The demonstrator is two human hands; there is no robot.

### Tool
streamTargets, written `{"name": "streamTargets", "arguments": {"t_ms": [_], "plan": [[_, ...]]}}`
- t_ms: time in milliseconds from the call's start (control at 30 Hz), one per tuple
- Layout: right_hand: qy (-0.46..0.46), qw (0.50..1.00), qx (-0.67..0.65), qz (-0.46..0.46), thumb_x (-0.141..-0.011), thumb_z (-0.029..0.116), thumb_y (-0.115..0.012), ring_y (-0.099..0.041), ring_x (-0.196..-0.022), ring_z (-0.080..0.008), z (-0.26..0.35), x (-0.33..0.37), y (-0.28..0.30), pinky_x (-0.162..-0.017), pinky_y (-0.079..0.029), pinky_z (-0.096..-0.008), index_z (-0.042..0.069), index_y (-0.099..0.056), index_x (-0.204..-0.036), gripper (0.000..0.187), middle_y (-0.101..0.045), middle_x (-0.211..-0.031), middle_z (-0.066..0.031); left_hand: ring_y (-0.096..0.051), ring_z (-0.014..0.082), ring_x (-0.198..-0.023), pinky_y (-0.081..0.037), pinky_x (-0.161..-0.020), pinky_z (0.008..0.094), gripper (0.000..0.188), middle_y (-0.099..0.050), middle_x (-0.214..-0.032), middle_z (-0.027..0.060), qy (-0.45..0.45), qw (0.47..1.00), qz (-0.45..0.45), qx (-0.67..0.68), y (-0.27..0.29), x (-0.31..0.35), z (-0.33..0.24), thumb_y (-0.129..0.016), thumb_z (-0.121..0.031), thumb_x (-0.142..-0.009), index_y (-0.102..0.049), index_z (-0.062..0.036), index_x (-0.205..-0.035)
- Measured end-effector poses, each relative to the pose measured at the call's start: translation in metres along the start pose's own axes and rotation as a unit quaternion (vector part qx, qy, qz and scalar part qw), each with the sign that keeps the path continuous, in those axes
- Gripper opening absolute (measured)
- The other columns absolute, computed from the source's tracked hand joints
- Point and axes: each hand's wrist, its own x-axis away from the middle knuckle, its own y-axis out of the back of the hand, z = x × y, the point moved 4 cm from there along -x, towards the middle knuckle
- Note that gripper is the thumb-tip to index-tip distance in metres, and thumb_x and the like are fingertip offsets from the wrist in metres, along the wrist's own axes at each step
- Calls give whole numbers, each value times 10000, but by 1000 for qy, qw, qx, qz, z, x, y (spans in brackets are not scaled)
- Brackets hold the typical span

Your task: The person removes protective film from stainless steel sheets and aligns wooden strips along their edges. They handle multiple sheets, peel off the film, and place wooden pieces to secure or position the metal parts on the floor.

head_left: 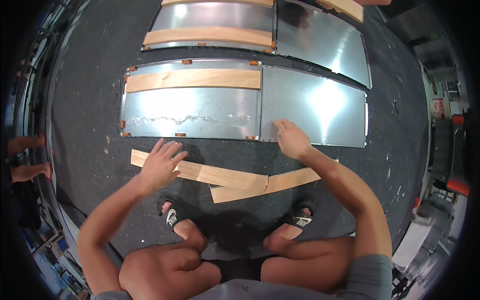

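My left hand [162, 165] hovers over a pale wooden strip [227, 178] on the dark floor, its fingers spread and nothing in it. Whether the palm touches the wood, I cannot tell. My right hand [292, 140] reaches over the near edge of a bare metal panel [315, 110], fingers stretched forward and holding nothing visible. Left of that panel, a shallow metal panel [150, 106] has a wooden strip [192, 80] along its far side. An uneven line of glue-like residue [190, 120] runs across its nearer half. Small orange clips [187, 62] sit along its rim.
A second wooden strip [295, 179] lies partly under the first, before my sandalled feet [300, 220]. Beyond are another panel with wooden strips [210, 36] and a plain one [325, 42]. Another person's hand shows at the top right; someone's legs [31, 172] are at left.
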Motion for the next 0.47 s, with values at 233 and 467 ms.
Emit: {"name": "streamTargets", "arguments": {"t_ms": [233,467], "plan": [[-113,984,-108,-86,-964,76,-599,-612,-1292,-430,8,-110,17,-1108,-508,-491,38,-441,-1618,675,-582,-1426,-228,-576,381,-1361,-387,-1233,576,540,-618,-1433,150,113,970,-68,204,-52,31,-16,-791,-228,-905,-644,-99,-1408],[-254,936,-166,-178,-882,82,-656,-600,-1301,-446,28,-138,-7,-1114,-520,-496,83,-491,-1608,745,-528,-1496,-190,-587,384,-1347,-407,-1214,531,531,-645,-1406,165,163,947,-73,267,-54,38,-4,-791,-227,-918,-656,-89,-1413]]}}
